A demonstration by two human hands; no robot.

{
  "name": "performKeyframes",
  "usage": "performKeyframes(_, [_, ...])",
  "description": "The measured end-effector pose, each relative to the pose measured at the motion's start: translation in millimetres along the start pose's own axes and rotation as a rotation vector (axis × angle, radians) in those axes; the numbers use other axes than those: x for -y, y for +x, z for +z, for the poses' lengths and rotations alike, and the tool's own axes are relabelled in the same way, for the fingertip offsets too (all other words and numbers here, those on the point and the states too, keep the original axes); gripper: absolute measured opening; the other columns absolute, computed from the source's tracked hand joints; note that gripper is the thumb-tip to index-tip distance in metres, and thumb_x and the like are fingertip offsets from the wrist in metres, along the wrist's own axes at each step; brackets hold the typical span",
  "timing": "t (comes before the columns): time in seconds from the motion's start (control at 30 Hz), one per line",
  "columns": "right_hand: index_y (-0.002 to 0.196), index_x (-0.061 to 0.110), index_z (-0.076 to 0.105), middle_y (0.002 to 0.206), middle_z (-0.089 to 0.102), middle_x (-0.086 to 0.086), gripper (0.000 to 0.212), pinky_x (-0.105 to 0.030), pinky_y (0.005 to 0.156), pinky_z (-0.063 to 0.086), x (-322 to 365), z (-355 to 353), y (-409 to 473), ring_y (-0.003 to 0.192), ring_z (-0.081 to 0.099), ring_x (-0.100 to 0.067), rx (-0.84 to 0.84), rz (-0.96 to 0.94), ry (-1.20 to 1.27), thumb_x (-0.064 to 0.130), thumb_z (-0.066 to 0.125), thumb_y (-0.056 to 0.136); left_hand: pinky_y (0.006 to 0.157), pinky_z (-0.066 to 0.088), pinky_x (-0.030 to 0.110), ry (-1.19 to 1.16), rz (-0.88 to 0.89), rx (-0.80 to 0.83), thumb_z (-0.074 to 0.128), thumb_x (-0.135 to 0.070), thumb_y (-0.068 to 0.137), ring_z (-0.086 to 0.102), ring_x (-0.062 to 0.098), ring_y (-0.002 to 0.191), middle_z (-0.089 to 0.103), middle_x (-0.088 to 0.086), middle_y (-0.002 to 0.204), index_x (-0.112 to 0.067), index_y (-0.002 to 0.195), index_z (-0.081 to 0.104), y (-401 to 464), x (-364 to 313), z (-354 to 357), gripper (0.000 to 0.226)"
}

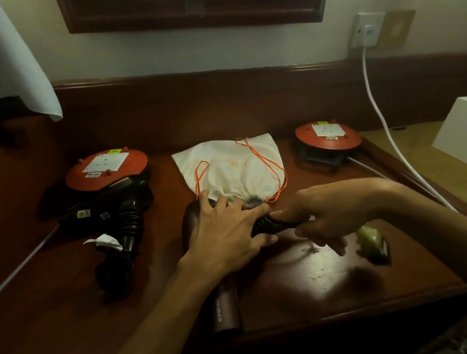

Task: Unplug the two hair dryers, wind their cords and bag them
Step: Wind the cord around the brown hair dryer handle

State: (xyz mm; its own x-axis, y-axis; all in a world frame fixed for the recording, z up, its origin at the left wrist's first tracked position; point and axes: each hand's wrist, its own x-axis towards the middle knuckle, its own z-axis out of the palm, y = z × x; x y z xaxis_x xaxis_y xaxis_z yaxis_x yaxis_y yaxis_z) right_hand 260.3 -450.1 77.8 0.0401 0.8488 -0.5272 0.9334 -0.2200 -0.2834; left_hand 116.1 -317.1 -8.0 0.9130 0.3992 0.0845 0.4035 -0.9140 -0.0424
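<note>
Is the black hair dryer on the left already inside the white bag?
No. The black hair dryer lies on the desk beside the left orange reel, apart from the white bag.

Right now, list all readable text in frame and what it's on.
"KHING": partial, upside down, on the barrel of the maroon hair dryer; the word may be cut off.
Orange print on the cloth bag: too faint to read.
Labels on the left cord reel and right cord reel: too small and blurred.
Stickers and paper tag on the black hair dryer: unreadable.
</note>
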Motion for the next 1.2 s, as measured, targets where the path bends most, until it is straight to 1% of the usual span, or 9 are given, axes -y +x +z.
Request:
performKeyframes(0.17, [0.141,0.044,0.049,0.077,0.070,-0.005,0.045,-0.029,0.056,0.058,-6.7,33.9,1.6,0.062,0.071,-0.024,-0.413,-0.118,0.237,0.022,0.055,0.102,0.117,0.022,0.051,-0.304,-0.096,-0.138,0.045,-0.076,0.091,0.052,0.015,0.124,0.060,-0.015,0.119,-0.051,0.145,0.040,-11.3,20.0,-2.0,0.060])
performKeyframes(0.33, [0.130,0.025,0.067,0.071,0.070,0.010,0.039,-0.015,0.056,0.048,-22.4,73.9,23.5,0.060,0.065,-0.005,-0.909,-0.357,0.335,0.015,0.069,0.092,0.101,0.045,0.050,-0.658,-0.072,-0.172,0.064,-0.069,0.083,0.059,0.004,0.091,0.061,-0.026,0.097,-0.053,0.135,0.055,-15.6,42.0,-7.1,0.055])
performKeyframes(0.47, [0.135,0.037,0.061,0.074,0.070,0.005,0.045,-0.031,0.063,0.050,-26.4,87.5,37.4,0.069,0.064,-0.011,-0.868,-0.383,0.436,0.015,0.066,0.095,0.096,0.053,0.050,-0.858,-0.066,-0.139,0.069,-0.070,0.075,0.072,0.011,0.085,0.076,-0.014,0.094,-0.065,0.127,0.056,-16.5,51.3,-1.9,0.053])
performKeyframes(0.63, [0.140,0.040,0.055,0.080,0.061,-0.001,0.053,-0.043,0.062,0.047,-31.2,92.0,41.1,0.071,0.057,-0.022,-0.777,-0.405,0.416,0.008,0.061,0.098,0.094,0.058,0.040,-0.897,0.020,0.142,0.067,-0.066,0.087,0.076,0.013,0.084,0.078,-0.006,0.090,-0.059,0.134,0.056,-9.6,56.3,-20.4,0.049])
performKeyframes(0.77, [0.138,0.036,0.059,0.095,0.068,0.004,0.051,-0.044,0.066,0.050,-36.6,96.5,38.9,0.080,0.061,-0.020,-0.743,-0.401,0.360,0.006,0.060,0.098,0.117,0.034,0.046,-0.540,-0.037,0.196,0.031,-0.087,0.081,0.056,0.014,0.130,0.061,-0.020,0.141,-0.059,0.141,0.050,4.0,31.1,-27.4,0.069])
performKeyframes(0.83, [0.137,0.035,0.061,0.093,0.068,0.006,0.050,-0.045,0.065,0.050,-38.6,101.1,40.6,0.079,0.061,-0.020,-0.746,-0.374,0.364,0.004,0.060,0.097,0.118,0.025,0.050,-0.440,-0.054,0.183,0.025,-0.090,0.078,0.049,0.014,0.138,0.058,-0.022,0.145,-0.055,0.139,0.053,7.4,21.4,-23.6,0.076])
performKeyframes(0.97, [0.136,0.037,0.061,0.091,0.070,0.002,0.051,-0.044,0.061,0.052,-38.1,108.4,45.6,0.078,0.065,-0.019,-0.878,-0.405,0.366,0.005,0.063,0.096,0.104,0.043,0.040,-0.487,-0.111,0.060,0.042,-0.080,0.088,0.063,0.010,0.108,0.075,-0.019,0.109,-0.053,0.121,0.069,7.5,23.5,-21.4,0.050])
performKeyframes(1.07, [0.121,0.024,0.074,0.084,0.073,0.007,0.030,-0.037,0.059,0.054,-25.9,106.4,47.0,0.072,0.068,-0.013,-1.093,-0.420,0.386,0.016,0.068,0.092,0.075,0.050,0.025,-0.660,-0.164,-0.017,0.052,-0.077,0.087,0.071,0.004,0.076,0.069,-0.024,0.069,-0.052,0.115,0.072,-0.2,35.7,-19.7,0.043])
performKeyframes(1.2, [0.096,0.017,0.077,0.071,0.066,0.015,0.016,-0.022,0.056,0.049,-13.9,102.9,41.3,0.062,0.062,-0.008,-1.081,-0.392,0.435,0.028,0.067,0.091,0.068,0.062,0.042,-1.141,-0.172,-0.060,0.067,-0.068,0.082,0.077,0.023,0.073,0.079,0.001,0.081,-0.040,0.118,0.076,-14.2,55.8,-14.4,0.046])
